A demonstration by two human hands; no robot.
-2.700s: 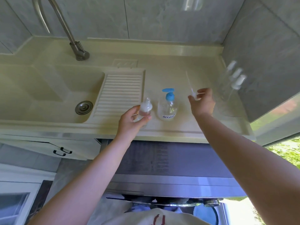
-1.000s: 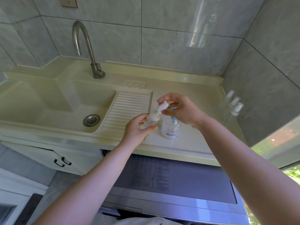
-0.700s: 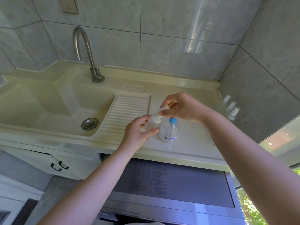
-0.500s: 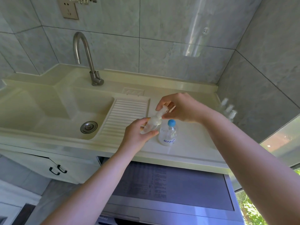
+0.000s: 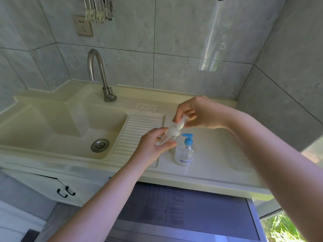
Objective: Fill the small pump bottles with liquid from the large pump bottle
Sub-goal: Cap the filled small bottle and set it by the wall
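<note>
- Small bottle point(image 5: 168, 137): held tilted above the counter point(image 5: 215, 165), just left of the large bottle point(image 5: 185, 151), neck pointing up to the right.
- Left hand point(image 5: 153, 147): fingers and thumb are curled round the small bottle's body.
- Right hand point(image 5: 197, 114): the pump cap point(image 5: 182, 122) is pinched between fingertips at the small bottle's neck.
- Large bottle: stood upright on the counter, blue pump on, clear liquid visible low down, untouched.
- Sink point(image 5: 70, 130) and faucet point(image 5: 99, 74): set to the left, apart from the work.
- Step in hand, as judged: the cap is being screwed on or off; which cannot be told, as the neck is blurred.
- Next move, as judged: a steady grip on the body is called for, with the cap kept square to the thread and the bottle kept upright enough that nothing is spilled.
</note>
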